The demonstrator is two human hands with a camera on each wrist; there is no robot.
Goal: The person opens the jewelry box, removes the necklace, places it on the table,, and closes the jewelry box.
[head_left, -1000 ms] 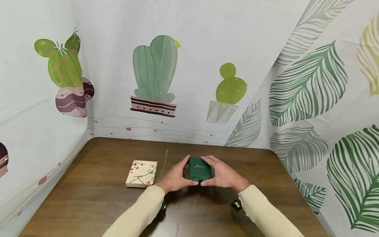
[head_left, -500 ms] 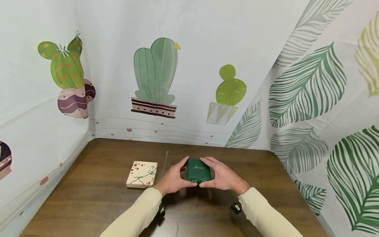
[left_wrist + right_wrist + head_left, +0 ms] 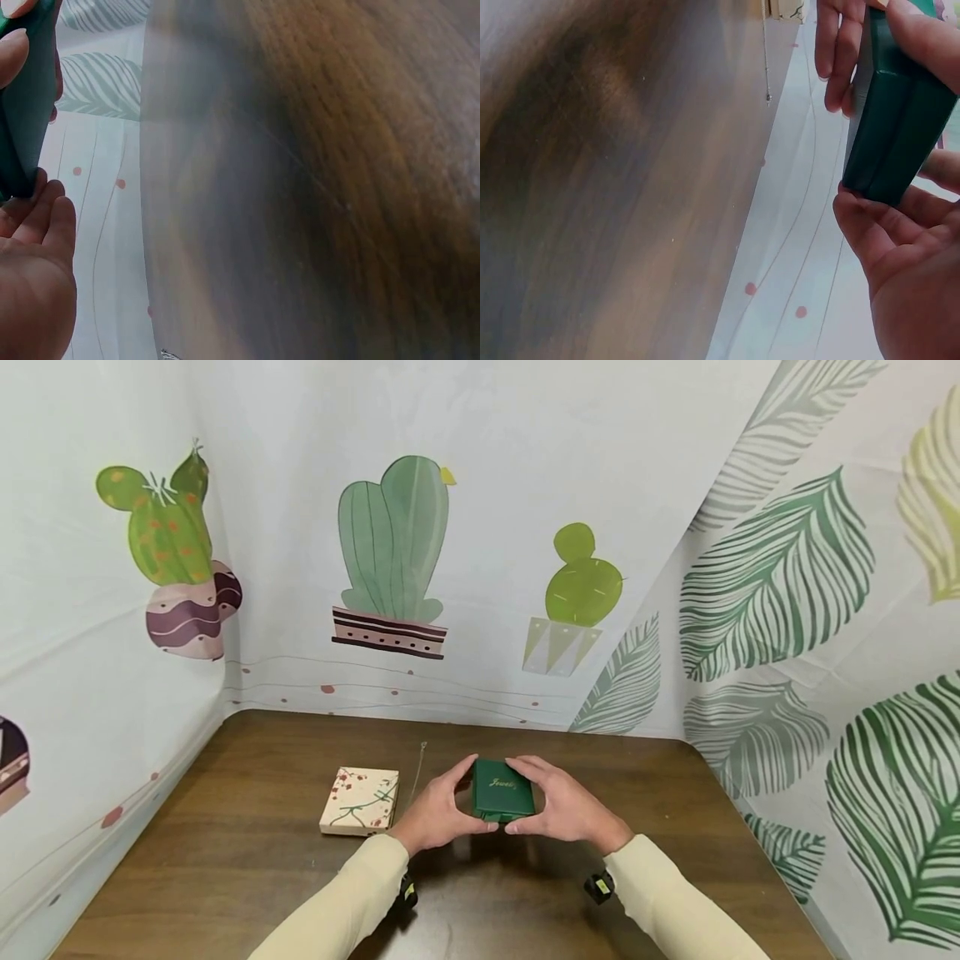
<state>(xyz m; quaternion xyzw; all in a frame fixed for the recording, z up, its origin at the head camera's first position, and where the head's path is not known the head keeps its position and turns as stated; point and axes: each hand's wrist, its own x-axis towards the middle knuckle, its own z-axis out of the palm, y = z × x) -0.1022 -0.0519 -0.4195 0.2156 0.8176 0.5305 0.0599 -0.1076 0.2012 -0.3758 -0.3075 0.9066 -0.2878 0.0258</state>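
While the green jewelry box (image 3: 503, 791) is held raised over the table (image 3: 225, 860), right of the thin chain (image 3: 417, 770), its near and far edges are gripped equally by left hand (image 3: 441, 810) and right hand (image 3: 567, 803).

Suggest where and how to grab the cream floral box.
Probably pinch the cream floral box by its near wall and far wall, coming from above on the left. It lies flat and low on the table, near wall exposed; the far wall is hidden in the head view. A thin chain lies off its right side, so avoid that approach.
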